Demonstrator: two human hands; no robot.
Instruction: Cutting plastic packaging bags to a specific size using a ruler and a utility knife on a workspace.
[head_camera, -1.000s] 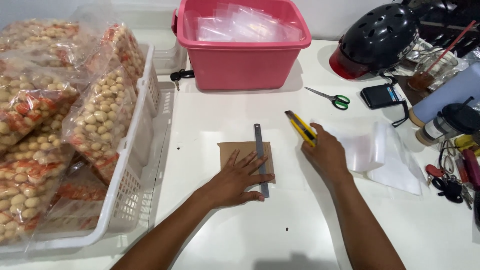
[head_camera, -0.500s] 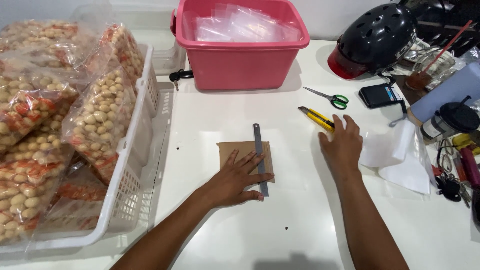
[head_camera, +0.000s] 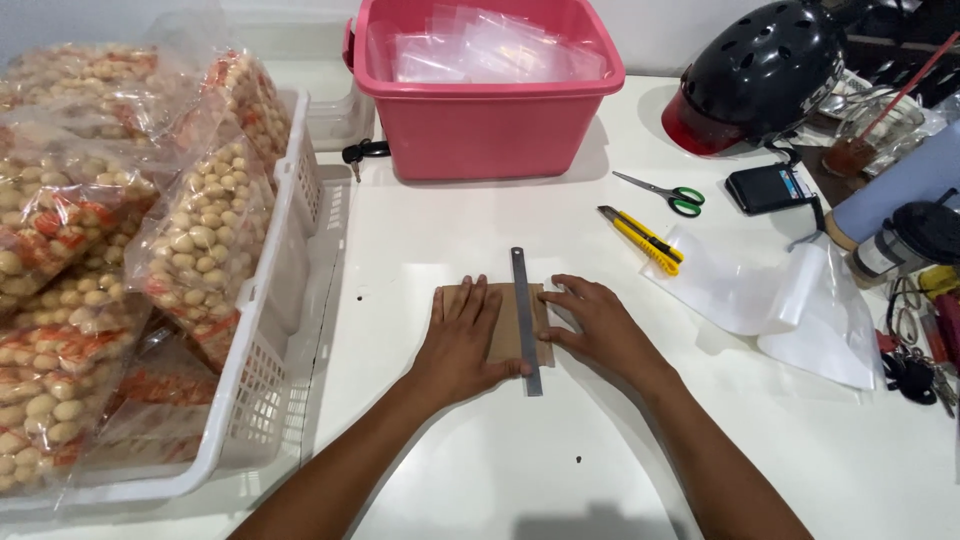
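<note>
My left hand (head_camera: 462, 335) lies flat and spread on the brown card (head_camera: 505, 335) at mid-table; my right hand (head_camera: 598, 325), fingers loose, steadies the steel ruler (head_camera: 524, 318) across it. I should press evenly so neither slips. Clear bags of round snacks (head_camera: 200, 225) fill the white basket (head_camera: 285, 270) left; a pink tub (head_camera: 485, 120) sits behind.

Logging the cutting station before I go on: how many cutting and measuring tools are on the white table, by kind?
Steel ruler: 1
Yellow utility knife: 1
Green-handled scissors: 1
Total: 3
</note>
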